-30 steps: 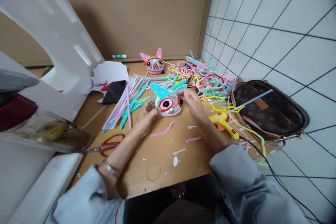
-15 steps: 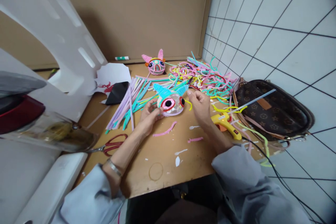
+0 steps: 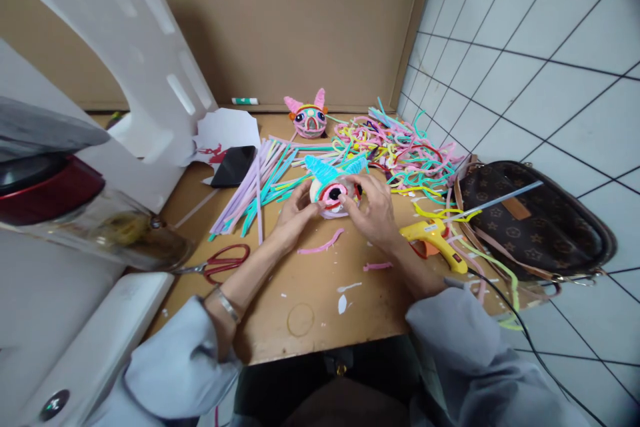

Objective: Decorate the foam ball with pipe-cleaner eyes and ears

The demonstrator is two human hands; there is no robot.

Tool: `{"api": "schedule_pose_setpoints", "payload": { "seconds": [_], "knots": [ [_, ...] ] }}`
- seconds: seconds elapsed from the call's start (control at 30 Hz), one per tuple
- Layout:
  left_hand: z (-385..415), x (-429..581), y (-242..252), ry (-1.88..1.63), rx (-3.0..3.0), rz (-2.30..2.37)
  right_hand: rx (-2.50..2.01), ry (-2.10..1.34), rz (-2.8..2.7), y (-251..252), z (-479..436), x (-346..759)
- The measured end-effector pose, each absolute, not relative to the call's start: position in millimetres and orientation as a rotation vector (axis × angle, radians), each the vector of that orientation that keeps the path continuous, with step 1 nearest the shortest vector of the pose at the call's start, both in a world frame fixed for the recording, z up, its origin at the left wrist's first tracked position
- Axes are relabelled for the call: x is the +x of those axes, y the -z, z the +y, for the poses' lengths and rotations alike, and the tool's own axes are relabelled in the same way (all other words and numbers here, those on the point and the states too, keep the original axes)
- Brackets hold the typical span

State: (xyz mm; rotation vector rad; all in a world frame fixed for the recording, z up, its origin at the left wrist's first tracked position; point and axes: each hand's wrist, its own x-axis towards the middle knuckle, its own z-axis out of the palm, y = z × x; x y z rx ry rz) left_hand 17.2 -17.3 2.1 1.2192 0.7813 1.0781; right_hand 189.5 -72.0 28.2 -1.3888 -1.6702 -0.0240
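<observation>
A round figure (image 3: 327, 177) with two blue horns and a pink-and-red ringed black eye stands upright near the middle of the table. My left hand (image 3: 296, 217) holds its left side, thumb at the lower front. On the other side, my right hand (image 3: 371, 207) has its fingers over the figure's upper right and its thumb by the eye. The right eye is partly covered by that hand. Below the figure lies a curved pink strip (image 3: 321, 244), with a shorter pink strip (image 3: 377, 266) to its right.
Behind is a pink-horned figure (image 3: 310, 121), beside a tangled pile of stems (image 3: 400, 147). Straight stems (image 3: 250, 193), a phone (image 3: 233, 167) and red-handled scissors (image 3: 227, 261) lie left. A yellow glue gun (image 3: 435, 237) and brown bag (image 3: 535, 220) are right; a clear jug (image 3: 135, 233) stands far left.
My right hand has moved left onto the figure; before, it was pinched beside it, near a yellow stem end. The whole view has shifted slightly.
</observation>
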Motion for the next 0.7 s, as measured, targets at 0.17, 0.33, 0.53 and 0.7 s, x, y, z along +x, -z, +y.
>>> {"api": "schedule_pose_setpoints", "payload": {
  "seconds": [0.17,0.33,0.53,0.7],
  "knots": [
    [-15,21,-3,-1.054,1.255,0.698,-1.352,-0.052,-1.659,-26,-68,189],
    [-13,24,0,-1.042,1.240,0.697,-1.269,-0.189,-1.578,-21,-63,188],
    [-14,28,3,-1.038,1.234,0.795,-1.269,-0.320,-1.421,-17,-60,184],
    [-15,27,1,-1.040,1.253,0.866,-1.243,-0.427,-1.344,-14,-58,182]
  ]
}}
